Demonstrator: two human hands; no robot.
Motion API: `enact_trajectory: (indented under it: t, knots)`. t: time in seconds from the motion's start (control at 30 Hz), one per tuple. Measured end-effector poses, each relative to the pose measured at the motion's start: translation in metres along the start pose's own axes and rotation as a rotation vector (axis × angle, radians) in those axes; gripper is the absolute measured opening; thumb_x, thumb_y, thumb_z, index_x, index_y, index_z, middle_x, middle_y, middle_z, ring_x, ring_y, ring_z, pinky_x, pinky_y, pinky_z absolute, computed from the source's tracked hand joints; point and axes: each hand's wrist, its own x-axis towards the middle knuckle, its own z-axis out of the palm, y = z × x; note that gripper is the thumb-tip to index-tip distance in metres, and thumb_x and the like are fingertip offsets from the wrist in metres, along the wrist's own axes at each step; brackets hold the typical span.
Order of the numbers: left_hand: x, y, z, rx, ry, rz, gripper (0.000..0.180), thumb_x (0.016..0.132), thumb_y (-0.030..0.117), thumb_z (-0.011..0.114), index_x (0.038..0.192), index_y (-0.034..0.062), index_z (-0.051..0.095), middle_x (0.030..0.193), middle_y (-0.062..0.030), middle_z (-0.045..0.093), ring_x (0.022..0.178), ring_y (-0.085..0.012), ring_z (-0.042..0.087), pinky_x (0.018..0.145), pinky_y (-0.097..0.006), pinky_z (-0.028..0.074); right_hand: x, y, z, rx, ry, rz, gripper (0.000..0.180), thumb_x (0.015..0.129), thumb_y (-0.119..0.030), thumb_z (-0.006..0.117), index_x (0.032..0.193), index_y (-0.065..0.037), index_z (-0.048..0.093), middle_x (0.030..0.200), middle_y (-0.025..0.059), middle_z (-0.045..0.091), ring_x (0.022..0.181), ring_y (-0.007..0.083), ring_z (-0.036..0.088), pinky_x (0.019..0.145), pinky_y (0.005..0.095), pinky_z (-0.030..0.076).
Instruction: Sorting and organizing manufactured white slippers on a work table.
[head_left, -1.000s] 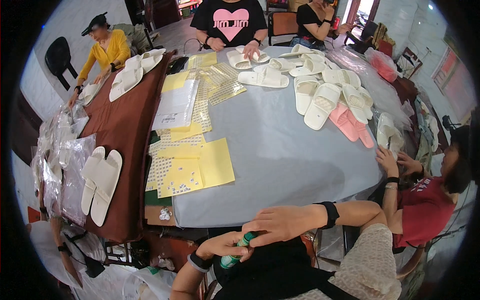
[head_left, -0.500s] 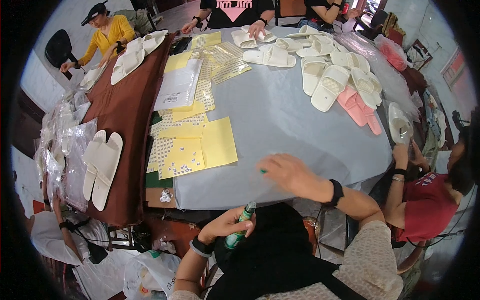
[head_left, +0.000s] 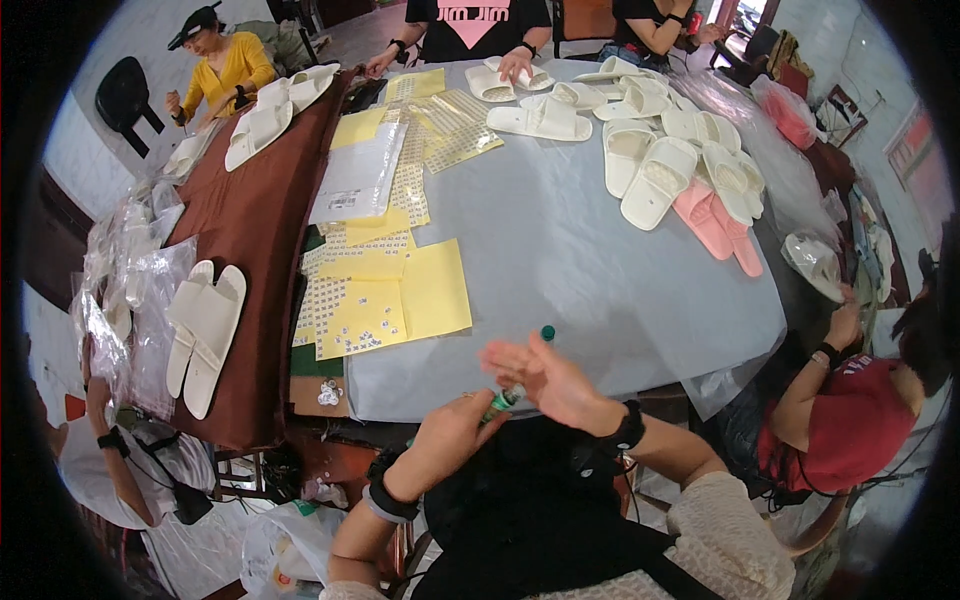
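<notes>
My left hand (head_left: 452, 440) is wrapped around a small green bottle (head_left: 500, 402), which tilts with its neck toward my right hand. Most of the bottle is hidden by my fingers. Held at the bottle's mouth, my right hand (head_left: 555, 385) is open with its fingers stretched out, slightly blurred. Just beyond my right thumb, a small green cap (head_left: 547, 332) appears to rest on the grey-covered table (head_left: 540, 230). To the left of my hands lie yellow sticker sheets (head_left: 436, 290), with small loose stickers scattered on the nearest one.
White slippers (head_left: 660, 182) and a pink pair (head_left: 712, 222) cover the far right of the table. At the left, a brown-covered surface (head_left: 245, 215) bears a white pair (head_left: 205, 330) beside clear plastic bags (head_left: 150, 310). Several people sit around; a red-sleeved person (head_left: 840, 420) is close at right.
The green cap has left my right hand and is on the table. My right hand has come down to the bottle's mouth, and my left hand has raised and tipped the bottle.
</notes>
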Motion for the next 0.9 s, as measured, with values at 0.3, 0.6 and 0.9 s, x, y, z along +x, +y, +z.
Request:
enact_trajectory:
  t: [0.3, 0.6, 0.9]
  knots:
    - [-0.002, 0.013, 0.019, 0.992, 0.000, 0.115, 0.006, 0.080, 0.015, 0.053, 0.086, 0.0136, 0.051, 0.067, -0.0017, 0.057, 0.061, -0.0173, 0.058, 0.054, -0.033, 0.045, 0.015, 0.061, 0.006, 0.086, 0.006, 0.026, 0.064, 0.099, -0.048, 0.019, 0.132, 0.000, 0.045, 0.134, 0.0116, 0.049, 0.126, 0.0223, 0.043, 0.108, 0.0360, 0.029]
    - [-0.004, 0.003, 0.016, 0.996, 0.048, 0.049, 0.010, 0.080, 0.016, 0.056, 0.088, 0.0119, 0.052, 0.071, -0.0040, 0.058, 0.064, -0.0198, 0.059, 0.055, -0.034, 0.046, 0.013, 0.033, 0.025, 0.141, -0.013, -0.093, 0.064, 0.099, -0.043, 0.013, 0.135, 0.003, 0.038, 0.140, 0.0140, 0.042, 0.129, 0.0238, 0.040, 0.108, 0.0345, 0.027]
    - [-0.008, 0.005, -0.005, 0.049, 0.194, -0.085, 0.029, 0.081, 0.017, 0.064, 0.102, 0.0041, 0.048, 0.080, -0.0137, 0.061, 0.075, -0.0326, 0.062, 0.062, -0.042, 0.050, 0.006, -0.004, 0.039, 0.527, -0.196, -0.075, 0.058, 0.100, -0.037, 0.010, 0.137, -0.001, 0.037, 0.144, 0.0126, 0.037, 0.134, 0.0255, 0.033, 0.109, 0.0366, 0.029]
